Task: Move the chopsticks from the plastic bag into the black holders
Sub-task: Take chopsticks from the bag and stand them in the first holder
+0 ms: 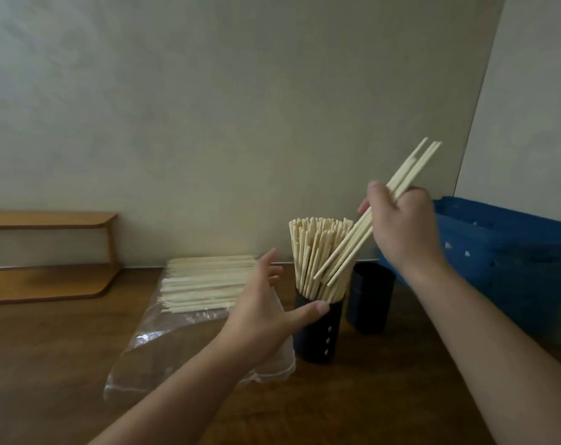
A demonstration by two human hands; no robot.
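Note:
A pile of pale wooden chopsticks [205, 282] lies on a clear plastic bag [163, 342] on the brown table. A black holder [317, 335] stands to its right, packed with upright chopsticks [314, 252]. A second black holder [370, 298] stands behind it to the right; I cannot see inside it. My right hand [401, 223] grips a small bundle of chopsticks [410, 170], tilted, with the lower tips over the full holder. My left hand [266, 309] hovers open between the pile and the front holder, thumb touching the holder's rim.
A blue perforated plastic basket [510, 252] stands at the right against the wall. A low wooden shelf [48, 252] sits at the far left. The pale wall runs close behind the holders.

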